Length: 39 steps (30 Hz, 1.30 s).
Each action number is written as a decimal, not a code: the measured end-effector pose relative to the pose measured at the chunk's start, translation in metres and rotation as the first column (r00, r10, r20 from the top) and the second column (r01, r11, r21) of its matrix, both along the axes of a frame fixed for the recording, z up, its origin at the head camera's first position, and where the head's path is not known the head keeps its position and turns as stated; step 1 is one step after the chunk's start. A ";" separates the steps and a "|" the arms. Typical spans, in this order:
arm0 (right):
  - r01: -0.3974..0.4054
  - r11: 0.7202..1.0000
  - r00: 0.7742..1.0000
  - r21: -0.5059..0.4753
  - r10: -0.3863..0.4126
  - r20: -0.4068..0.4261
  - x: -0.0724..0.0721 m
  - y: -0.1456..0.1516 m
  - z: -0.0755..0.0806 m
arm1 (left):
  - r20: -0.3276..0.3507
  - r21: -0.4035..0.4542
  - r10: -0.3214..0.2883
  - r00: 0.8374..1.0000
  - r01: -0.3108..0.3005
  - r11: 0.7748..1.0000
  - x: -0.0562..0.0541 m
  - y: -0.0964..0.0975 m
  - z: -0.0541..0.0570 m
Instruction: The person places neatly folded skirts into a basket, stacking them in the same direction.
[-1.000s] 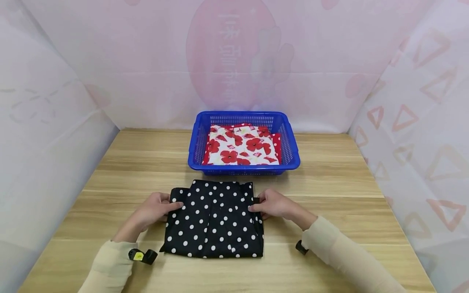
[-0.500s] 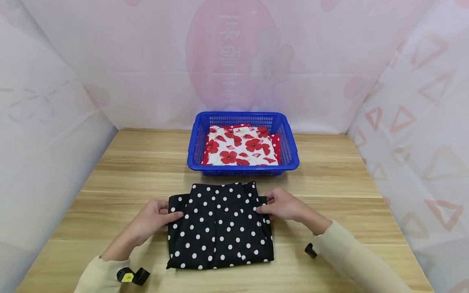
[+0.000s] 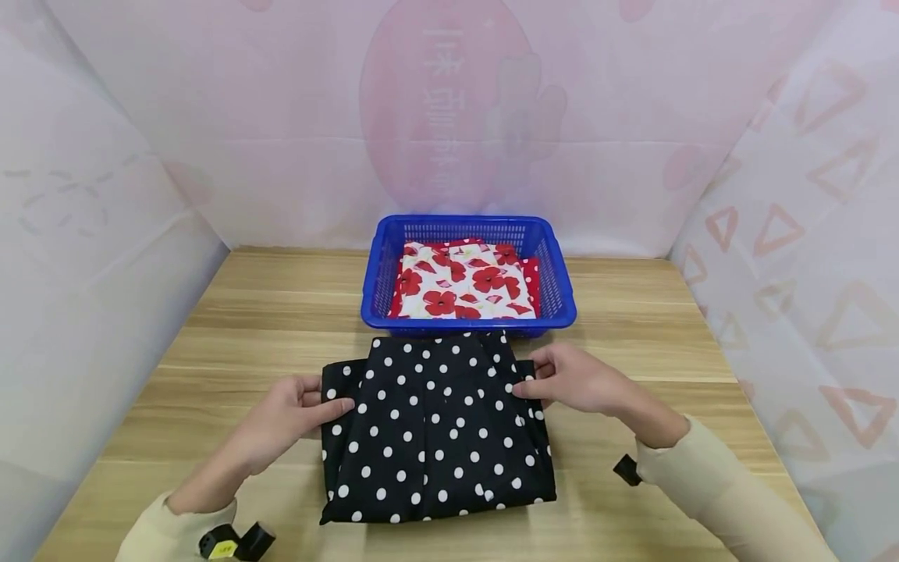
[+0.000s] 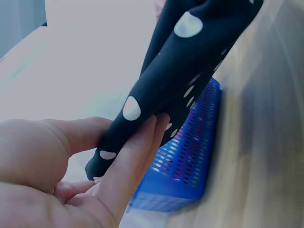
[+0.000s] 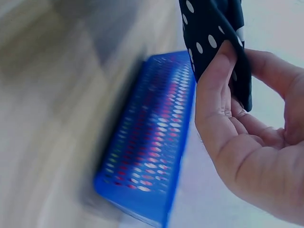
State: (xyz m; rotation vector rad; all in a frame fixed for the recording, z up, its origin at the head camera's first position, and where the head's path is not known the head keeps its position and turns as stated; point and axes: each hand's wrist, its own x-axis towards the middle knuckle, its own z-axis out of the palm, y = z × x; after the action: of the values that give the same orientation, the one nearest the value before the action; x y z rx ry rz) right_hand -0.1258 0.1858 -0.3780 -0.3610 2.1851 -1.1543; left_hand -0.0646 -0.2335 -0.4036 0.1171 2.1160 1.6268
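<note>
A folded black cloth garment with white polka dots (image 3: pixel 435 429) hangs between my two hands, lifted off the wooden table in front of the basket. My left hand (image 3: pixel 284 417) pinches its left edge, thumb on the near face and fingers behind. On the opposite edge my right hand (image 3: pixel 579 378) pinches it the same way. In the left wrist view the dotted cloth (image 4: pixel 175 71) runs between thumb and fingers; the right wrist view shows the other edge of the cloth (image 5: pixel 213 38) gripped likewise. The blue basket (image 3: pixel 468 321) stands just beyond the garment's top edge.
Inside the basket lies folded white cloth with red flowers (image 3: pixel 463 285), over red cloth with white dots (image 3: pixel 531 281). The basket stands near the back of the wooden table (image 3: pixel 632 312). Printed pale sheets (image 3: pixel 295 117) wall the back and both sides.
Both hands have raised the dotted garment from the table toward the camera, so it looks larger. My right hand has shifted right with its edge. The basket has stayed put.
</note>
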 end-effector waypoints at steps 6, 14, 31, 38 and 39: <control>0.039 0.999 0.999 -0.038 -0.040 -0.025 -0.016 0.006 0.027 | 0.010 0.005 0.013 1.000 -0.013 1.000 -0.026 0.002 0.026; 0.152 0.987 0.986 0.048 -0.149 -0.069 -0.057 0.009 0.058 | 0.026 0.055 0.067 0.997 -0.069 0.996 -0.092 0.009 0.055; 0.410 0.911 0.912 0.051 -0.407 -0.058 -0.149 0.013 0.065 | 0.108 0.128 0.251 0.962 -0.264 0.956 -0.213 0.039 0.059; 0.481 0.877 0.871 0.005 -0.477 -0.114 -0.163 0.008 0.051 | 0.118 0.149 0.302 0.946 -0.317 0.936 -0.232 0.046 0.042; 0.486 0.874 0.867 -0.004 -0.482 -0.129 -0.165 0.007 0.048 | 0.113 0.146 0.307 0.945 -0.321 0.936 -0.233 0.047 0.040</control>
State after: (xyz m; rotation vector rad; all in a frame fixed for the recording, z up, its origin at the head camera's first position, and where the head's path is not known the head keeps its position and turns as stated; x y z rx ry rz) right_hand -0.2908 0.1930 -0.3304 0.1505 2.4837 -1.3891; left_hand -0.2977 -0.1863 -0.3640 -0.2522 2.0094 1.9485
